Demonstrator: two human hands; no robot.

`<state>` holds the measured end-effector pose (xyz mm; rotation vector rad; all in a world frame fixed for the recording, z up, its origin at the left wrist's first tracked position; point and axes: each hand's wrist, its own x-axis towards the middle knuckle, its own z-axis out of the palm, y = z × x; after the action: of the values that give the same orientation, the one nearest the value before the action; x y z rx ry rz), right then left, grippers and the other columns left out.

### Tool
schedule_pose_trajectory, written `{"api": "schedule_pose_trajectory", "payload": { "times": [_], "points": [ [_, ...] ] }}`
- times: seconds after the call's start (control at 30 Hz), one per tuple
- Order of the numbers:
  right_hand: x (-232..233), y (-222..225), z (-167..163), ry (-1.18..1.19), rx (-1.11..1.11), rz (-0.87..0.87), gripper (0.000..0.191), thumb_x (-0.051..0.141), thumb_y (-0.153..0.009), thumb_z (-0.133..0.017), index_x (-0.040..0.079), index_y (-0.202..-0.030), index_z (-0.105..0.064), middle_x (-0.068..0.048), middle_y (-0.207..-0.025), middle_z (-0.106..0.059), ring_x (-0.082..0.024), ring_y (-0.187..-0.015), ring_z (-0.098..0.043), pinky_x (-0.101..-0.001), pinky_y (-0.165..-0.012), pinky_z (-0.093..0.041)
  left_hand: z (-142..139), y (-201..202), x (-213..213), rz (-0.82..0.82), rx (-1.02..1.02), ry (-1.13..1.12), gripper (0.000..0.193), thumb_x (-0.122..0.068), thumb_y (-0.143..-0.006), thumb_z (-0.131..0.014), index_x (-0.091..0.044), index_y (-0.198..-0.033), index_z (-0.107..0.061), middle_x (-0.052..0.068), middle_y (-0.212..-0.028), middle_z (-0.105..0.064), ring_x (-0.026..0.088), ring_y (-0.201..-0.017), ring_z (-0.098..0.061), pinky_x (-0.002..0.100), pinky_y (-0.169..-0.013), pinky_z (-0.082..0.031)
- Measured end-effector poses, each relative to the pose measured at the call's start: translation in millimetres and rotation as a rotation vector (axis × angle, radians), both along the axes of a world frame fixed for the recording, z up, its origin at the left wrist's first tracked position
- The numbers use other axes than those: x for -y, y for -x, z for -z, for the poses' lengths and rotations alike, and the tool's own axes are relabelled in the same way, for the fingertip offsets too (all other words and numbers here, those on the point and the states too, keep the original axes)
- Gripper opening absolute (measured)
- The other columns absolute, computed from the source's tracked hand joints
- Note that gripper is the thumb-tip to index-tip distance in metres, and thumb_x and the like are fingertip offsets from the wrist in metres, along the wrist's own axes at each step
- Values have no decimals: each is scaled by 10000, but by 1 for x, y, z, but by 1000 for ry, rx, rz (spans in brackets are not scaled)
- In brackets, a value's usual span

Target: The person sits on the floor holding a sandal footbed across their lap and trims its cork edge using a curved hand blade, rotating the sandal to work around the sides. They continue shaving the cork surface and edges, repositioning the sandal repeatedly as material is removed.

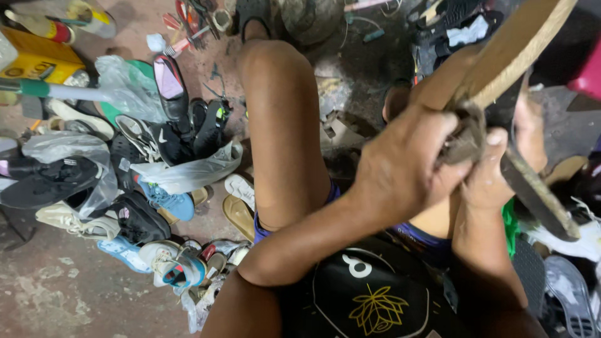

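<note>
I sit with bare knees up and hold a worn sandal or shoe sole (510, 47) in front of me, its tan underside tilted up to the top right. My left hand (404, 166) grips its dark strap or upper (463, 134) at the lower end. My right hand (494, 172) is closed on the same piece from the right, thumb up, partly hidden behind the left hand. A second dark sole (538, 191) slants down to the right below my right hand; whether that hand holds it is unclear.
A heap of shoes (150, 163), sneakers and plastic bags covers the concrete floor at the left. Tools and scraps (194, 22) lie at the top. A yellow box (41, 56) sits top left. More footwear (563, 275) is piled at the right.
</note>
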<state>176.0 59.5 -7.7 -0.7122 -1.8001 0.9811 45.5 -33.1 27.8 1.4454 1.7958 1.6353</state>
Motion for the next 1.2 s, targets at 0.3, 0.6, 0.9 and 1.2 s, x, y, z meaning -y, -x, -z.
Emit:
{"api": "schedule_pose_trajectory", "payload": {
  "times": [0.3, 0.6, 0.9, 1.2],
  "points": [
    [2, 1, -1, 7, 57, 27, 667, 520, -1175, -518, -78, -1468, -543, -141, -1275, -644, -176, -1069, -614, -290, -938, -501, 20, 33, -17, 124, 483, 10, 279, -255, -1091, -635, -39, -939, -546, 42, -731, -545, 80, -688, -492, 260, -654, -469],
    [-11, -34, 40, -350, 233, 303, 628, 436, -1186, -427, -131, -1455, -395, -254, -1395, -571, -290, -1245, -634, -414, -1099, -540, 45, 23, -25, 141, 585, 75, 317, -307, -1114, -545, -18, -986, -575, 49, -695, -594, 103, -636, -612, 271, -627, -504],
    [16, -21, -28, -35, 132, 37, 637, 550, -1144, -454, -62, -1302, -530, -154, -1055, -668, -197, -854, -693, -283, -763, -584, 33, 19, -15, 151, 442, -4, 334, -318, -1130, -548, 10, -1142, -610, 105, -836, -681, 220, -764, -717, 301, -736, -566],
    [-11, -18, 29, -203, 86, 287, 488, 351, -1157, -431, -85, -1361, -514, -205, -1272, -663, -245, -1115, -711, -379, -1002, -594, 0, 33, 3, 19, 433, 14, 191, -188, -1068, -573, -21, -1128, -644, 95, -877, -660, 200, -740, -682, 317, -688, -538]
  ]
}}
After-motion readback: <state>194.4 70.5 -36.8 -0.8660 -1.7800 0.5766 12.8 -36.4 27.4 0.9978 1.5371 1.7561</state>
